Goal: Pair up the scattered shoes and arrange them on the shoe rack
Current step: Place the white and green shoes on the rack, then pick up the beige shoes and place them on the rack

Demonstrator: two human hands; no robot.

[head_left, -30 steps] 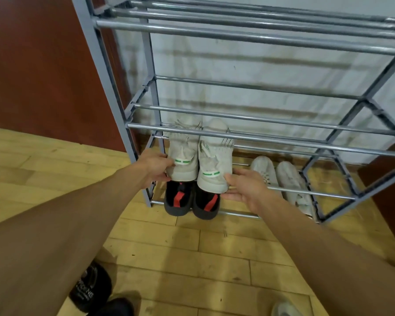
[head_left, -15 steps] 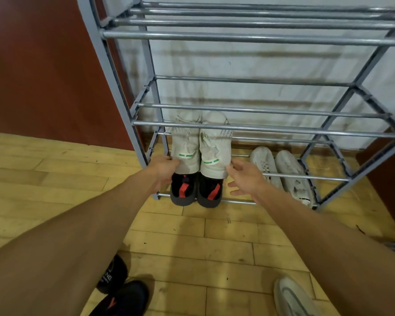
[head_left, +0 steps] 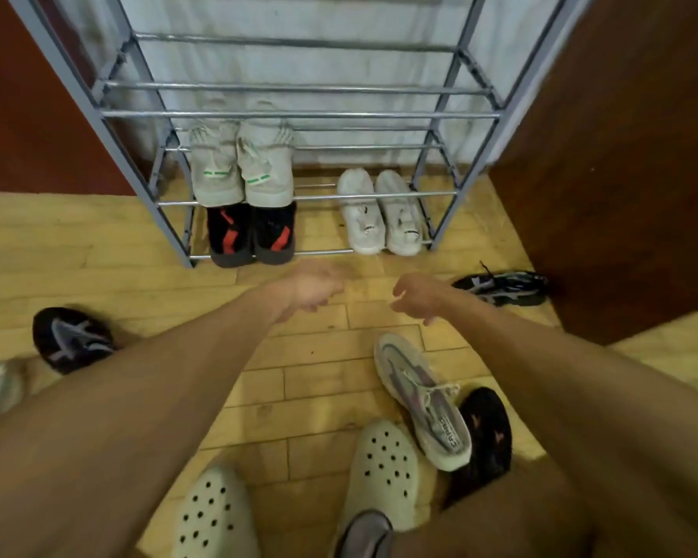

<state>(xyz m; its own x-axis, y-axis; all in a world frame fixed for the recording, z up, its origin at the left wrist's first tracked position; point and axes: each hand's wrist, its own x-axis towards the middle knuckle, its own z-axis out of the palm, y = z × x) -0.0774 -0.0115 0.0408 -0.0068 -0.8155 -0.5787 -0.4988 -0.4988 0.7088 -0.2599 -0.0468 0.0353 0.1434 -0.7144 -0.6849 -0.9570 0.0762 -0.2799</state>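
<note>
I see a grey shoe rack (head_left: 138, 183) on wooden floor (head_left: 311, 380), lowest tier holding a black-and-red pair (head_left: 230, 235) left, a white pair (head_left: 361, 215) right, a green-marked pale pair (head_left: 216, 175) one tier up, on the floor a black sneaker (head_left: 71, 340) far left, a grey sneaker (head_left: 420, 400) overlapping a black shoe (head_left: 486, 432)

The shoe rack (head_left: 299, 114) had shiny metal bars; the white sheet (head_left: 299, 66) behind it, upper centre, looked matt cloth; the floor (head_left: 97, 243) was matt wood planks.
</note>
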